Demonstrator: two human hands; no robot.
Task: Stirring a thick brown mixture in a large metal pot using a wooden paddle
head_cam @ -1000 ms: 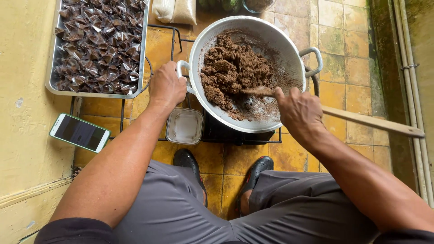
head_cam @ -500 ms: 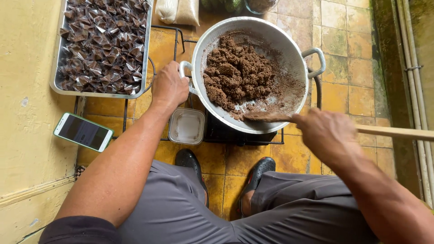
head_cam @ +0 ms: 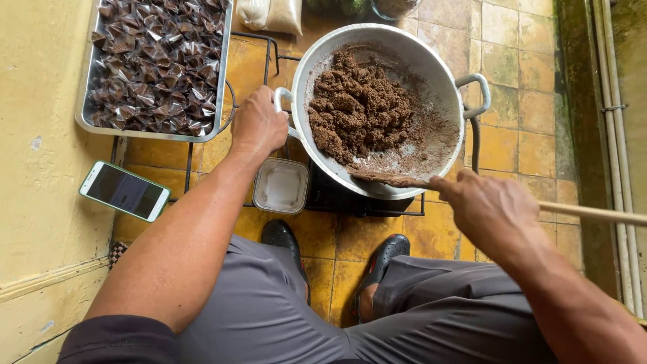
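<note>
1. far left: the white-cased smartphone (head_cam: 124,191) lies screen up on the yellow ledge, and the rectangular metal tray (head_cam: 86,121) of small clear-wrapped dark sweets sits on the black wire rack (head_cam: 261,42). neither has shifted between frames.
2. your left hand (head_cam: 258,126) is clamped around the near loop handle of the large round aluminium pan (head_cam: 441,81), same grip as a second ago. the pan looks tipped toward you. a small square clear plastic container (head_cam: 281,185) sits just below that hand, untouched.
3. the crumbly brown mixture (head_cam: 357,108) is heaped on the pan's left side; the right wall now shows only a thin smear. earlier the heap spread wider, so the scraping has gathered it.
4. your right hand (head_cam: 488,212) is closed on the long wooden spatula (head_cam: 593,213). it has drawn back out of the pan, toward your right knee. the blade (head_cam: 391,179) now rests at the near rim, in the thin residue.
5. your black shoes (head_cam: 384,253) stay planted on the yellow floor tiles (head_cam: 502,145).
</note>
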